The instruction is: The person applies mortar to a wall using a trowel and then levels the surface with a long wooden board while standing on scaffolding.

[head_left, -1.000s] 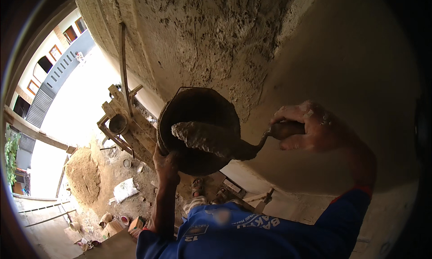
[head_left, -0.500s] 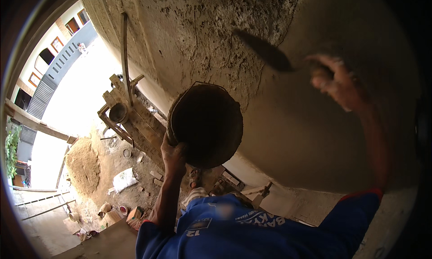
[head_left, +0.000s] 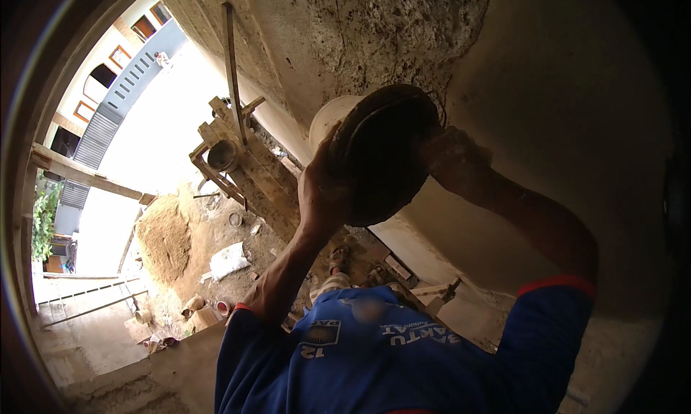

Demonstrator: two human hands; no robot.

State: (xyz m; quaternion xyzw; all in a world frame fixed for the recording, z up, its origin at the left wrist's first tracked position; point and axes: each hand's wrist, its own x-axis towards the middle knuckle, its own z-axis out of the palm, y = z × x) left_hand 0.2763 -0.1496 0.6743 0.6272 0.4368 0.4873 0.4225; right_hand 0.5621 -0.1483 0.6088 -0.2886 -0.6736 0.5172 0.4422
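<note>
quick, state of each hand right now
Left hand: closed on the pale, round, dark-mouthed bucket.
Right hand: at its shadowed mouth; open or holding, cannot be told.

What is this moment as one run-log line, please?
left hand: holding bucket by left side | right hand: at bucket's right edge, grasp unclear | wall: partly rough

A white sack [head_left: 229, 261] lies near a sand heap [head_left: 164, 234]. Green foliage [head_left: 45, 216] shows at far left, near a grey gate [head_left: 101, 137].
</note>
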